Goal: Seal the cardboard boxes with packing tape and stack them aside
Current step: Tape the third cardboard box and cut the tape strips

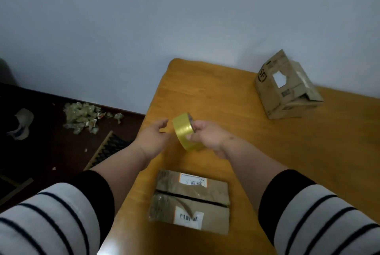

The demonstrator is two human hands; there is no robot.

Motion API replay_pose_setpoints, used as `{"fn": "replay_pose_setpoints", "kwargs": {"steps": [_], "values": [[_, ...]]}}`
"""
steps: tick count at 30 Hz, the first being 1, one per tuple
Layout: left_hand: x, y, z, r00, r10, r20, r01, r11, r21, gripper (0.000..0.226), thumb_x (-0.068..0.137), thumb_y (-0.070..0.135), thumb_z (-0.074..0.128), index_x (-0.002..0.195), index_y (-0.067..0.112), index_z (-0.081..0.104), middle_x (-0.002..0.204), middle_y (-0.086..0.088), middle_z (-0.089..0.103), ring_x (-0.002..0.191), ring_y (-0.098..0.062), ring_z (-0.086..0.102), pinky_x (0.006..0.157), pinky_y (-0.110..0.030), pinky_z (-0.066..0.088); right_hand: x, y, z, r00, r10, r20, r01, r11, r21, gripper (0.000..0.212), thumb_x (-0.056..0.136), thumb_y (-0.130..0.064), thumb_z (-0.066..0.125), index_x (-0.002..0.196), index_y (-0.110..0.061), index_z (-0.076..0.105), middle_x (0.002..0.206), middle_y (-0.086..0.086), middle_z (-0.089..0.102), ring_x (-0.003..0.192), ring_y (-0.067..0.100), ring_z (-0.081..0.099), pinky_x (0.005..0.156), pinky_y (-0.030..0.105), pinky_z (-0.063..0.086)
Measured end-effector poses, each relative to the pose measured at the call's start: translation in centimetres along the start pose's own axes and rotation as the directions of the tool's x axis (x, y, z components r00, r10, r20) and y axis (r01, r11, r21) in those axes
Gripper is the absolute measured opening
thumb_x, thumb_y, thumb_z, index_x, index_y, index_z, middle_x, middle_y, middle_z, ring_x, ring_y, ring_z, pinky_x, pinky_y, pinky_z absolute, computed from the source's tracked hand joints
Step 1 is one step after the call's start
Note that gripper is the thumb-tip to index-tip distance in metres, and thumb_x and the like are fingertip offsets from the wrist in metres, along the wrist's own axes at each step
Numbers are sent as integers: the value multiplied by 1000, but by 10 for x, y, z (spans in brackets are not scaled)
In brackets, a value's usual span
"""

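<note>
Holding: we grip the tape (186,131) in our right hand (207,137), fingers and thumb curled round the roll, lifted above the table (257,141).
Left hand: our left hand (153,137) hovers just beside the roll, fingers loosely spread, holding nothing; we judge it is reaching for the tape's free end.
Near box: the near box (191,201) lies flat on the table in front of us, between our forearms, its flaps folded down but a dark gap open along the centre seam. We see no fresh strip across that seam, so we judge it unsealed.
Far box: the far box (285,88) sits well apart at the table's far right, near the wall, tilted, with a torn label and one end flap gaping. Whether it carries fresh tape we cannot tell.
Done: tape picked up, near box closed and ready.
Left: pulling a strip, sealing the near box, dealing with the far box, stacking both aside. No stack shows yet.
Stage: early, by our judgement.
</note>
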State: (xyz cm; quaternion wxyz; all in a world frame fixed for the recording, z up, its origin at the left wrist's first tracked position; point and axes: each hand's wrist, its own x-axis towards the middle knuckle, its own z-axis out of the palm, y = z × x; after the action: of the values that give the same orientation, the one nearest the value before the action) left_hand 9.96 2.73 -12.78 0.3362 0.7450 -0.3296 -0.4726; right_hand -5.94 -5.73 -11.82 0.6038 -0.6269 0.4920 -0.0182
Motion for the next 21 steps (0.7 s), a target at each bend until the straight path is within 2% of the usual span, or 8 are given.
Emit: {"fn": "replay_pose_setpoints", "kwargs": {"steps": [3, 6, 8, 11, 13, 15, 19, 21], "values": [[-16, 7, -4, 999, 19, 32, -18, 999, -46, 71, 93, 8, 56, 154, 30, 26, 155, 3, 36, 135, -17, 42, 105, -36, 41, -27, -5, 12, 998, -60, 32, 55, 989, 139, 24, 93, -2, 60, 100, -24, 65, 99, 0, 68, 89, 12, 62, 73, 21, 45], [-33, 11, -11, 995, 62, 74, -60, 998, -30, 79, 90, 1, 56, 154, 34, 23, 156, 2, 33, 139, -17, 37, 93, -29, 38, -55, -9, 19, 998, -62, 21, 57, 982, 181, 26, 93, 0, 58, 105, -23, 64, 100, 1, 67, 89, 13, 60, 77, 23, 45], [-41, 12, -16, 991, 87, 99, -87, 996, -7, 79, 89, -3, 57, 154, 32, 26, 156, 2, 34, 139, -18, 38, 94, -30, 38, -74, -12, 22, 998, -58, 8, 55, 978, 202, 24, 92, 0, 58, 107, -17, 65, 97, 4, 66, 87, 15, 60, 76, 25, 47], [-57, 11, -20, 982, 119, 144, -122, 992, 12, 74, 88, 1, 64, 150, 29, 36, 144, 1, 47, 131, -20, 46, 103, -36, 41, -100, -14, 29, 999, -34, 10, 30, 960, 277, 22, 94, -1, 55, 109, -13, 64, 97, 8, 68, 84, 17, 62, 71, 24, 50], [-69, 9, -21, 972, 129, 194, -134, 991, 12, 56, 89, 10, 69, 136, 35, 51, 128, 7, 58, 120, -18, 55, 100, -37, 45, -114, -12, 33, 1000, -13, 1, 12, 934, 356, 25, 94, -2, 53, 116, -10, 63, 115, 21, 67, 98, 27, 61, 87, 36, 49], [-81, 8, -20, 962, 133, 239, -139, 990, 9, 40, 89, 14, 69, 118, 39, 60, 115, 8, 65, 109, -15, 60, 92, -35, 49, -128, -11, 37, 1000, -11, 6, 8, 907, 421, 27, 95, -4, 52, 120, -9, 62, 119, 22, 65, 103, 30, 60, 95, 42, 46], [-94, 5, -19, 969, 100, 227, -95, 995, -33, 58, 90, -2, 60, 140, 24, 47, 116, -2, 63, 103, -18, 62, 86, -34, 53, -149, -7, 42, 999, -37, 9, 27, 854, 519, 28, 92, -2, 47, 114, -8, 63, 97, 11, 67, 86, 23, 60, 84, 35, 46], [-101, 5, -20, 974, 53, 218, -28, 992, -120, 49, 92, -7, 50, 134, 18, 51, 112, -5, 66, 101, -19, 64, 83, -34, 54, -156, -4, 43, 999, -35, -5, 32, 849, 527, 30, 90, -1, 45, 113, -7, 63, 96, 12, 65, 86, 24, 58, 85, 36, 45]]}}
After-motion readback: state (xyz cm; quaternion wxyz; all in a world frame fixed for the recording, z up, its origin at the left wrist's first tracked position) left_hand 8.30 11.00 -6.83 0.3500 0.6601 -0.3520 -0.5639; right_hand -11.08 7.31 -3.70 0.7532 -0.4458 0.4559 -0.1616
